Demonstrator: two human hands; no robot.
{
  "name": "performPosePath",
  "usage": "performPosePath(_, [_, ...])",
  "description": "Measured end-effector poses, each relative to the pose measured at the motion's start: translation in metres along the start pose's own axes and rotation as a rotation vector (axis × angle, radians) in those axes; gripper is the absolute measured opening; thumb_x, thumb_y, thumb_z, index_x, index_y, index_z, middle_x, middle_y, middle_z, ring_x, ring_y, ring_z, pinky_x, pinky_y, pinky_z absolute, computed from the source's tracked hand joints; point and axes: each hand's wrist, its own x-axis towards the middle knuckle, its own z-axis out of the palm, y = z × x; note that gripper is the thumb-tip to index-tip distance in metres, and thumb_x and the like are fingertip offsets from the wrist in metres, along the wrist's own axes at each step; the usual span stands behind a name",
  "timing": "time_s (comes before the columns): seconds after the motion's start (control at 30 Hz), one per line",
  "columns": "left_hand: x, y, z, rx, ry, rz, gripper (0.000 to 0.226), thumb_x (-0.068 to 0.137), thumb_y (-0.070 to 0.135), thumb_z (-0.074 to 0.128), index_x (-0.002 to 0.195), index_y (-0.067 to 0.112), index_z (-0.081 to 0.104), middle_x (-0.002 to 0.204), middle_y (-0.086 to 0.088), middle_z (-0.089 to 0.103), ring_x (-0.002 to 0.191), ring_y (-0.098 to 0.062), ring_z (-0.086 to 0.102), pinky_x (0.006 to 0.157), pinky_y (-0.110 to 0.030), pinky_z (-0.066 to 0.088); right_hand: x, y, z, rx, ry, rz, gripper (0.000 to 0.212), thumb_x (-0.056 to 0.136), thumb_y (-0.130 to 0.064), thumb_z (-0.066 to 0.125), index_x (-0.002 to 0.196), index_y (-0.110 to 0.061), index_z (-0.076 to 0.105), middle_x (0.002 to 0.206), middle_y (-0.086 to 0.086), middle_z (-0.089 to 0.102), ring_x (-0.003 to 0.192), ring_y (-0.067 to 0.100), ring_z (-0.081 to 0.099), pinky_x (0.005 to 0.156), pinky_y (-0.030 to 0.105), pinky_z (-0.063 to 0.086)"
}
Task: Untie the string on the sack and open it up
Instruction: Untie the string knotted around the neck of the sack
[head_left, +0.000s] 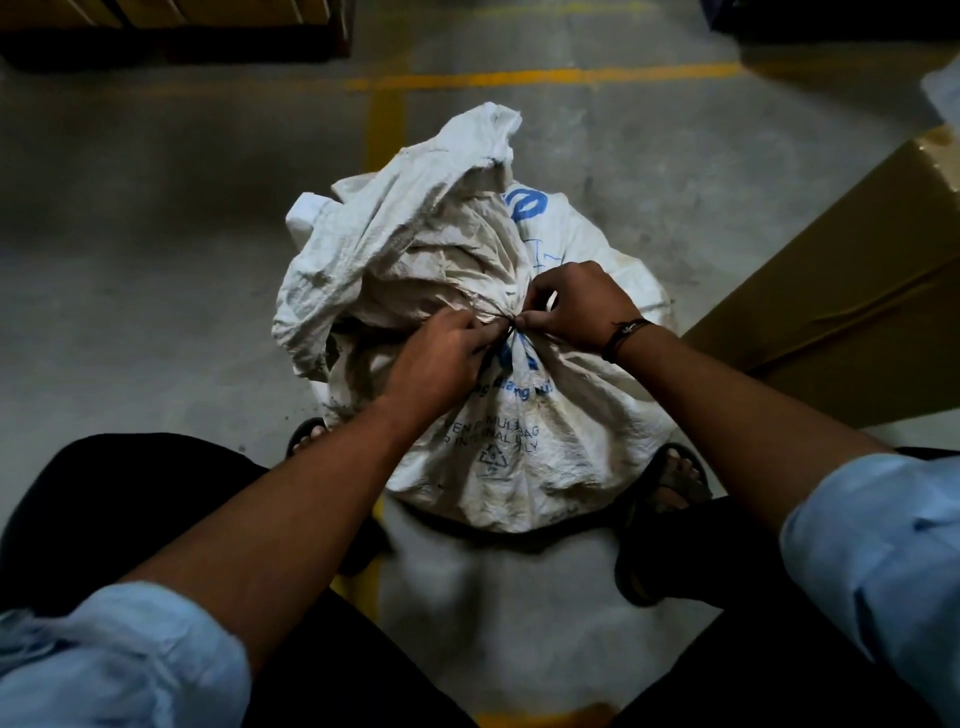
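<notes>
Sack (519, 457) white, crumpled, with string (511, 326) around neck

Both forearms are extended, bare below rolled sleeves (883, 545). The left hand (441, 358) and right hand (576, 306) are set close together, fingertips pinched on the string (511, 326). A dark band (623, 335) is worn on the right wrist.

View from above of a dirty white woven sack (493, 467) with blue print, standing on a grey concrete floor (156, 260) between two sandalled feet. Its neck is gathered and tied with a dark string (511, 326). The left hand (441, 358) and right hand (576, 306) meet at the knot, fingertips pinching the string, with the loose top of the sack flopped away beyond them. A brown cardboard box (831, 291) lies to the right, and yellow floor lines (519, 78) run behind.
</notes>
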Motion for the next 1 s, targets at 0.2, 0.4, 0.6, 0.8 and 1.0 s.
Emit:
performPosePath(0.2, [-0.001,0.003,0.005,0.036,-0.022,0.063,0.03,0.092,0.022,0.06,0.12,0.022,0.07,0.092,-0.006,0.058,0.091,-0.028,0.051,0.062,-0.033,0.04,-0.001,0.004,0.0,0.001,0.001,0.012,0.018,0.074,-0.037,0.081,0.076,-0.021,0.074,0.076,-0.007,0.071,0.077,0.011,0.064,0.071,0.028,0.051])
performPosePath(0.4, [0.001,-0.002,0.003,-0.097,-0.089,0.017,0.033,0.094,0.027,0.055,0.125,0.027,0.068,0.092,-0.003,0.056,0.093,-0.024,0.051,0.068,-0.027,0.034,0.0,0.004,0.0,-0.008,-0.033,0.01,0.018,0.072,-0.035,0.083,0.074,-0.019,0.073,0.075,-0.004,0.071,0.077,0.014,0.064,0.072,0.033,0.053])
performPosePath(0.6, [0.003,-0.005,-0.006,-0.151,-0.154,0.071,0.033,0.094,0.024,0.057,0.126,0.024,0.066,0.097,-0.002,0.056,0.095,-0.021,0.05,0.07,-0.03,0.036,0.003,0.005,-0.003,0.003,-0.055,0.013,0.018,0.072,-0.034,0.084,0.075,-0.02,0.073,0.076,-0.004,0.071,0.075,0.013,0.064,0.072,0.031,0.054])
performPosePath(0.8, [0.005,-0.008,-0.008,-0.173,-0.203,0.057,0.03,0.094,0.025,0.057,0.123,0.024,0.068,0.099,-0.005,0.058,0.095,-0.024,0.055,0.071,-0.033,0.044,0.004,0.005,-0.002,-0.003,-0.055,-0.004,0.019,0.072,-0.034,0.084,0.075,-0.02,0.073,0.076,-0.004,0.072,0.075,0.012,0.063,0.073,0.031,0.053])
performPosePath(1.0, [-0.001,-0.006,-0.003,-0.091,-0.194,0.094,0.036,0.096,0.025,0.053,0.131,0.02,0.059,0.106,-0.007,0.051,0.101,-0.025,0.047,0.076,-0.032,0.041,0.006,0.006,-0.003,0.005,-0.05,-0.01,0.02,0.072,-0.035,0.085,0.074,-0.02,0.072,0.076,-0.005,0.071,0.075,0.011,0.063,0.071,0.028,0.05])
